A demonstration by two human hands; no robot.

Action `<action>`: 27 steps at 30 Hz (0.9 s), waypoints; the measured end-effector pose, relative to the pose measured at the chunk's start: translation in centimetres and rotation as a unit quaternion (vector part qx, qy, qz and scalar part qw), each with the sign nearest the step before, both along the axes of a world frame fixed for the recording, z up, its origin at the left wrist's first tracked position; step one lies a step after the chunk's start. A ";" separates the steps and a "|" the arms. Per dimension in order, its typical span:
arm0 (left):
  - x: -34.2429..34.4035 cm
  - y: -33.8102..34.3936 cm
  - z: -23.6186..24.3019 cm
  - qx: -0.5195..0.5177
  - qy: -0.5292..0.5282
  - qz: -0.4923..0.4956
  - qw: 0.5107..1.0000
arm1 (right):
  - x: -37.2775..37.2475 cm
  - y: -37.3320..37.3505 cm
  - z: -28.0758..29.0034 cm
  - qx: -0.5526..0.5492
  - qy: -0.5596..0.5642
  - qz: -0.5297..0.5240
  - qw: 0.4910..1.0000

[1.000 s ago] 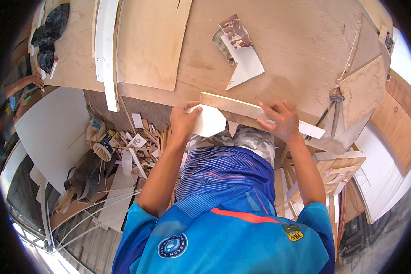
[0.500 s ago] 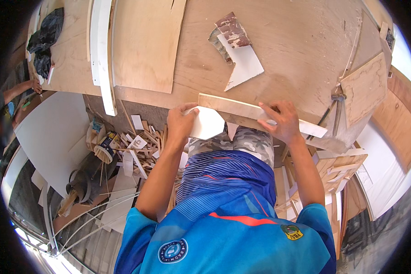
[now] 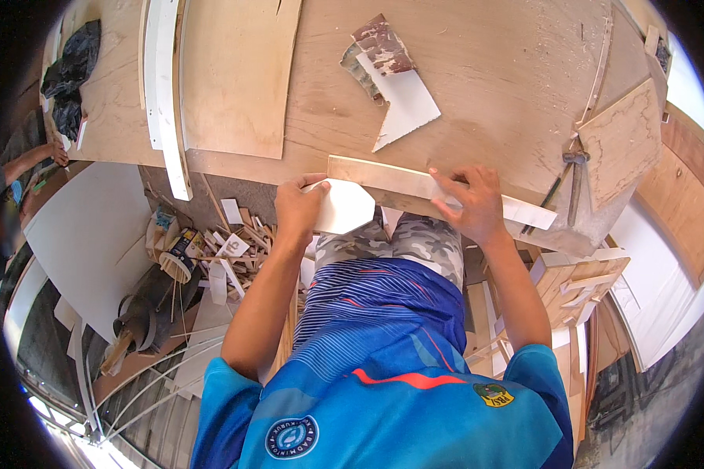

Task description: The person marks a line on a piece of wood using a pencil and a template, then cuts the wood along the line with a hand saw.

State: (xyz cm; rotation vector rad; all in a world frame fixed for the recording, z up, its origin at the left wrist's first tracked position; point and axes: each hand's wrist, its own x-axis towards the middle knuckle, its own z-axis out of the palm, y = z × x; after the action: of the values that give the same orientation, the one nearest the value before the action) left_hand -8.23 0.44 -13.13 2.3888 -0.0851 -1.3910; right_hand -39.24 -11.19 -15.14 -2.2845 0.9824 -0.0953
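Note:
My left hand (image 3: pixel 299 209) is closed on a white board piece (image 3: pixel 346 209) with angled corners, thumb on its face, held at the table's front edge against the left part of a narrow pale wooden strip (image 3: pixel 379 174). My right hand (image 3: pixel 469 202) is over the strip's right half, fingers apart and bent, the thumb and forefinger at its two long sides. The strip lies along the edge of the plywood table (image 3: pixel 485 86), slightly slanting. Behind it lie a cut white offcut (image 3: pixel 403 113) and peeling brown scraps (image 3: pixel 379 47).
A plywood sheet (image 3: pixel 235 86), white battens (image 3: pixel 164 94) and black plastic (image 3: pixel 74 70) lie on the left; a hammer (image 3: pixel 574 187) and square board (image 3: pixel 618 144) on the right. Offcuts (image 3: pixel 231 258) and a bucket (image 3: pixel 178 258) are below. Another person's arm (image 3: pixel 27 164) reaches in at far left.
The whole view has shifted slightly, so table items appear further left. My hands keep nearly the same places on the white piece and strip, with a slight movement of my right fingers.

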 end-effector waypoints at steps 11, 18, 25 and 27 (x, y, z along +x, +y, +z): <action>0.2 -1.3 -0.1 0.015 0.005 -0.017 1.000 | 0.0 -0.2 -0.3 0.004 -0.030 -0.024 0.999; 0.5 -1.1 -0.4 0.002 0.024 0.009 1.000 | -0.1 -0.1 0.0 0.002 -0.024 -0.029 0.999; 1.1 -0.9 -0.6 0.005 0.019 -0.013 1.000 | -1.0 0.2 1.9 0.023 -0.090 -0.166 0.982; 1.1 -0.7 -1.0 -0.003 0.024 -0.009 1.000 | -2.9 0.1 2.0 0.006 -0.068 -0.232 0.970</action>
State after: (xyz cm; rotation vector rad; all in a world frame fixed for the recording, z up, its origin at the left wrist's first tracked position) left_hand -7.09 -0.22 -14.16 2.3533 -0.0996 -1.4538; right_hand -42.13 -11.12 -13.13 -1.9652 1.4162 -0.4346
